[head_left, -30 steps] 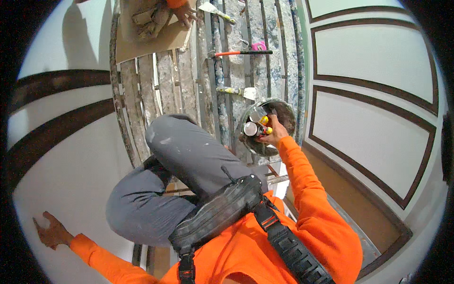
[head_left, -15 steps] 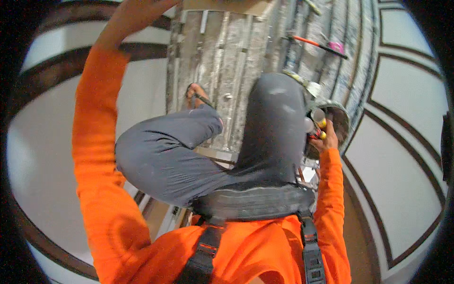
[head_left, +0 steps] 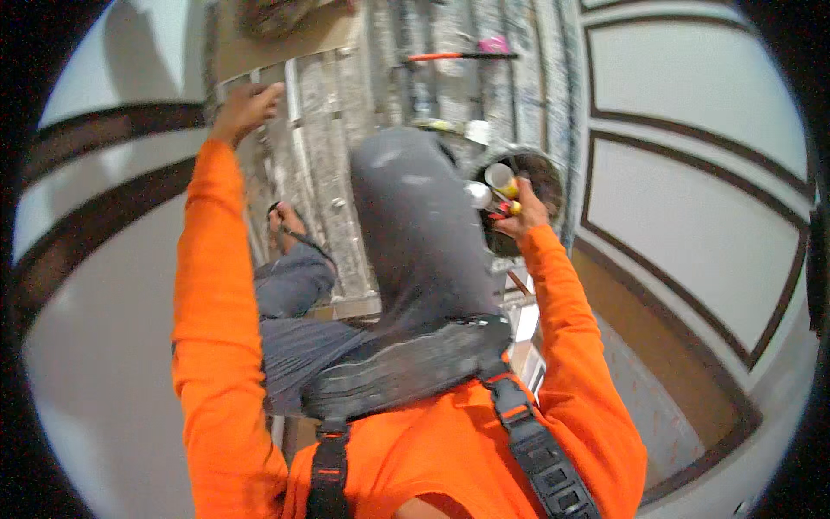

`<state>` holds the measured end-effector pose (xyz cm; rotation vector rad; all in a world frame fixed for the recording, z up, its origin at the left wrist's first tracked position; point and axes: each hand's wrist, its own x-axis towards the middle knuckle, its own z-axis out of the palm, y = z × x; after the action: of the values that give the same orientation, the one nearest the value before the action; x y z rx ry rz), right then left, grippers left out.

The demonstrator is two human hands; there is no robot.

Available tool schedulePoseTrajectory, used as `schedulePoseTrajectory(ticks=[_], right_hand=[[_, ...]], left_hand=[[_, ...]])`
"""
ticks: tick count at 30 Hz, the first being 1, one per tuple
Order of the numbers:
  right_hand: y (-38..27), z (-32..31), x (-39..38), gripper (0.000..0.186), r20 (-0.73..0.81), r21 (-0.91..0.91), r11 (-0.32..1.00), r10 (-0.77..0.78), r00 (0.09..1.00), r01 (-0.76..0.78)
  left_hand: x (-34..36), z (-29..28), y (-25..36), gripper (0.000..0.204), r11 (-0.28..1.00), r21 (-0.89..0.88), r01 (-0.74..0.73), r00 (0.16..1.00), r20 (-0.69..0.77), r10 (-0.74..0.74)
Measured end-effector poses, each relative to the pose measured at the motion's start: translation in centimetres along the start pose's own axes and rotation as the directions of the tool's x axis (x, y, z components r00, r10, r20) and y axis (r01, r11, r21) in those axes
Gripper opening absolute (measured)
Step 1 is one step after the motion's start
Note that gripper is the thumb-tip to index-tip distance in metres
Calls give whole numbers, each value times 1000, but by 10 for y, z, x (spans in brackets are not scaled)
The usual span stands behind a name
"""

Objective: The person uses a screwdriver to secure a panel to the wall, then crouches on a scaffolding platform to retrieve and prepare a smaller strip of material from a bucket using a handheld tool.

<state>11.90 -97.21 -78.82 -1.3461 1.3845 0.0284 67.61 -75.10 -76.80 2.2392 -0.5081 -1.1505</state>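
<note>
My left hand (head_left: 251,111) is raised over the plank platform, its fingers curled closed; whatever they may hold is hidden. At the bucket (head_left: 553,186), a dark round one with a dirty rim, my right hand (head_left: 531,214) is closed around a yellow-and-white cylinder (head_left: 500,177) with a pale round end. Beside that cylinder is a second white round end (head_left: 477,195). A small red and yellow piece (head_left: 510,209) shows by my fingers, its kind unclear. My bent knee (head_left: 406,173) is just left of the bucket.
Paint-stained planks (head_left: 320,147) form the platform. On them lie an orange-and-black stick (head_left: 462,56), a pink item (head_left: 494,43) and a small white container (head_left: 477,131). A brown board (head_left: 303,43) is at the far left. Panelled white walls (head_left: 692,216) stand on both sides.
My left hand has come down and back from the upper edge. The view has shifted, so the platform and bucket appear farther left. My right hand stays at the bucket with the cylinder.
</note>
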Motion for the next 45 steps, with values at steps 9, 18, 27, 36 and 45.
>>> schedulePoseTrajectory(ticks=[9, 18, 27, 36, 45], right_hand=[[-17, -4, -55, 108, 56, -307, 924, -222, 973, 229], [-137, -95, -112, 80, -88, -45, 865, -502, 860, 500], [-231, -66, 89, 84, 213, -851, 356, -435, 875, 385], [-147, 52, 209, 94, 156, -925, 296, -274, 949, 237], [-143, 11, 188, 99, 81, -770, 508, -523, 849, 386]], left_hand=[[-53, 84, 155, 43, 932, -222, -288, 929, 171, 328], [-64, 102, 122, 46, 946, -319, -61, 987, 123, 105], [-45, 120, 16, 47, 809, -569, 151, 987, 45, -153], [-57, 142, -47, 45, 860, -477, 184, 983, 83, -164], [-35, 116, 11, 51, 869, -481, 118, 988, 143, -55]])
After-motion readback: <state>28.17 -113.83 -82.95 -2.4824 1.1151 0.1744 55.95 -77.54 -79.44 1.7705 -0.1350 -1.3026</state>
